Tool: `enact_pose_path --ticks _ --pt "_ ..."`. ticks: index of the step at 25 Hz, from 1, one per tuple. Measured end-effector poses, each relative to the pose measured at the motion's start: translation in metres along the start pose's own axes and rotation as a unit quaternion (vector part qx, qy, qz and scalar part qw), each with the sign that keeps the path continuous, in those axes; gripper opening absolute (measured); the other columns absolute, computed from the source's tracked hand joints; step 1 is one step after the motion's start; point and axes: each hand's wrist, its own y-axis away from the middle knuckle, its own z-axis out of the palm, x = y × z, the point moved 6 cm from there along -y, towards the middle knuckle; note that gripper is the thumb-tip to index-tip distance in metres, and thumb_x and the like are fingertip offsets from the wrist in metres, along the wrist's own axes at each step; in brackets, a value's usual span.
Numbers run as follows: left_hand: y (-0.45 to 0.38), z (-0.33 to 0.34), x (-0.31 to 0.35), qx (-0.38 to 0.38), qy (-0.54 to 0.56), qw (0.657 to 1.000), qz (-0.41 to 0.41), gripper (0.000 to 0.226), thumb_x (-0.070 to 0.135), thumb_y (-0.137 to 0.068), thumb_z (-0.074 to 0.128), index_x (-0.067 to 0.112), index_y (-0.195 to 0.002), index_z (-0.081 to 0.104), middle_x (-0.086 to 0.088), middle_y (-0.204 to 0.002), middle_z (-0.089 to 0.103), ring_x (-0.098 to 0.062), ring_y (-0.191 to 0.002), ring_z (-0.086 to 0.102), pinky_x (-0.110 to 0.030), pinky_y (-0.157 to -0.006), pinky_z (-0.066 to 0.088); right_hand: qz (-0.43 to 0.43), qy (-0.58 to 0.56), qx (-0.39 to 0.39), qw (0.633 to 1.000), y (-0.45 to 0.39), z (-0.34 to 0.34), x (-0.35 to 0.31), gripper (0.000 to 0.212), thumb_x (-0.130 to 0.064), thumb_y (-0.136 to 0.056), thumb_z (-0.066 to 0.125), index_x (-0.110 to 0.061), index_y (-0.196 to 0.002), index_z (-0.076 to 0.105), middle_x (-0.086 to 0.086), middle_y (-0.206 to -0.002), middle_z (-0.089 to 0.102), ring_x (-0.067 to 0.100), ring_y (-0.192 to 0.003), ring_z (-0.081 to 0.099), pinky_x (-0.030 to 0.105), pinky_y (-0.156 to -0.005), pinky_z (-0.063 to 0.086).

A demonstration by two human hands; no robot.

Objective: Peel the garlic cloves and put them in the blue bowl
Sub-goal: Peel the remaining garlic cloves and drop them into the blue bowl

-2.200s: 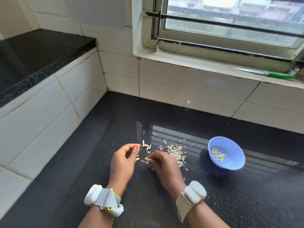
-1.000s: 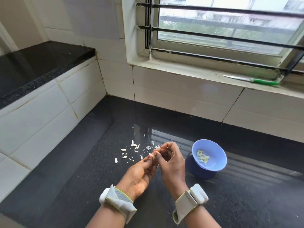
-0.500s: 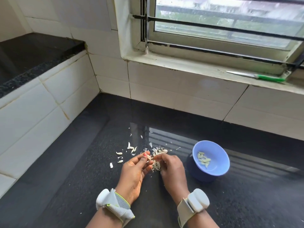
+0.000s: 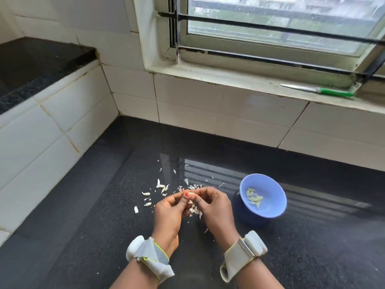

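Blue bowl (image 4: 270, 207) just R of hands, touching neither.

One camera sat on my head, looking forward and down over the dark worktop (image 4: 312, 257) from close above, facing the tiled wall (image 4: 208, 105) and window (image 4: 281, 28); my wrists entered from the bottom edge.

Blue bowl (image 4: 270, 207), speckled black counter (image 4: 104, 215)
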Motion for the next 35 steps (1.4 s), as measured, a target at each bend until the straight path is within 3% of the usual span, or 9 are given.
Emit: enact_pose_path --ticks 4,6,10,13,17,23,27,31,35 --pt "0.001 0.001 0.009 -0.005 -0.168 0.983 0.078 0.005 0.014 -0.084 0.07 0.012 -0.084 0.075 0.0 -0.069 0.073 -0.009 -0.062 0.066 -0.029 -0.061 0.057 0.006 0.023 0.045 0.999 -0.002 -0.01 0.0 0.016 -0.021 -0.078 0.08 -0.029 -0.067 0.07 -0.017 -0.068 0.07 -0.003 -0.066 0.064 0.01 -0.062 0.045" --pt "-0.001 0.002 0.017 -0.005 -0.225 0.967 0.117 0.008 0.014 -0.084 0.07 0.017 -0.078 0.075 0.003 -0.067 0.072 -0.013 -0.063 0.068 -0.035 -0.066 0.058 0.02 0.011 0.051 0.998 -0.002 -0.011 0.001 0.017 -0.02 -0.079 0.079 -0.028 -0.067 0.071 -0.016 -0.069 0.071 -0.002 -0.067 0.064 0.015 -0.065 0.049" --pt "0.0 0.006 0.022 -0.009 -0.238 0.961 0.142 0.011 0.011 -0.082 0.072 0.019 -0.075 0.073 0.003 -0.066 0.072 -0.008 -0.061 0.066 -0.031 -0.065 0.055 0.059 -0.034 0.043 0.997 -0.002 -0.007 0.009 0.01 -0.019 -0.083 0.075 -0.02 -0.073 0.074 -0.007 -0.069 0.073 0.006 -0.066 0.066 0.035 -0.073 0.058" --pt "0.001 0.008 0.023 -0.015 -0.233 0.961 0.146 0.008 0.011 -0.082 0.071 0.017 -0.077 0.074 0.002 -0.067 0.072 -0.006 -0.061 0.065 -0.023 -0.061 0.053 0.056 -0.038 0.045 0.997 -0.001 -0.007 0.009 0.014 -0.017 -0.085 0.073 -0.021 -0.071 0.073 -0.006 -0.069 0.073 0.008 -0.065 0.067 0.036 -0.072 0.059" --pt "-0.002 0.014 0.015 -0.04 -0.192 0.977 0.085 0.007 0.011 -0.085 0.069 0.008 -0.082 0.074 -0.003 -0.069 0.073 -0.009 -0.06 0.063 -0.025 -0.059 0.052 0.023 -0.009 0.066 0.997 -0.002 -0.014 0.007 0.022 -0.012 -0.084 0.073 -0.026 -0.067 0.07 -0.013 -0.067 0.071 -0.001 -0.063 0.062 0.024 -0.066 0.053" --pt "0.0 0.019 -0.004 -0.098 -0.066 0.989 -0.091 0.011 0.005 -0.09 0.059 0.0 -0.087 0.069 0.0 -0.063 0.068 -0.009 -0.059 0.062 -0.016 -0.052 0.049 -0.009 -0.006 0.051 0.999 -0.001 -0.016 0.005 0.028 -0.002 -0.085 0.068 -0.026 -0.071 0.07 -0.014 -0.07 0.071 -0.002 -0.067 0.063 0.02 -0.067 0.053" --pt "0.004 0.023 -0.006 -0.125 -0.08 0.982 -0.115 0.013 0.008 -0.091 0.058 0.001 -0.083 0.066 0.003 -0.059 0.068 -0.006 -0.054 0.063 -0.015 -0.05 0.049 -0.047 -0.019 0.026 0.998 0.002 -0.012 -0.003 0.032 0.011 -0.081 0.059 -0.018 -0.072 0.07 -0.004 -0.072 0.07 -0.001 -0.067 0.061 0.015 -0.066 0.049" --pt "0.001 0.018 0.001 -0.092 -0.11 0.988 -0.057 0.017 0.014 -0.09 0.061 0.002 -0.08 0.067 0.001 -0.059 0.066 -0.007 -0.054 0.062 -0.016 -0.049 0.05 -0.053 -0.013 0.034 0.998 -0.002 -0.011 -0.008 0.036 0.002 -0.081 0.07 -0.033 -0.072 0.072 -0.012 -0.076 0.074 -0.001 -0.074 0.068 0.016 -0.072 0.053" --pt "-0.003 0.01 0.012 -0.062 -0.215 0.974 0.043 0.016 0.015 -0.089 0.064 0.003 -0.081 0.071 -0.007 -0.068 0.069 -0.007 -0.058 0.065 -0.02 -0.05 0.052 -0.05 0.011 -0.002 0.999 -0.001 -0.014 -0.009 0.019 -0.016 -0.078 0.08 -0.034 -0.08 0.074 -0.013 -0.078 0.074 0.001 -0.077 0.069 0.023 -0.076 0.057"
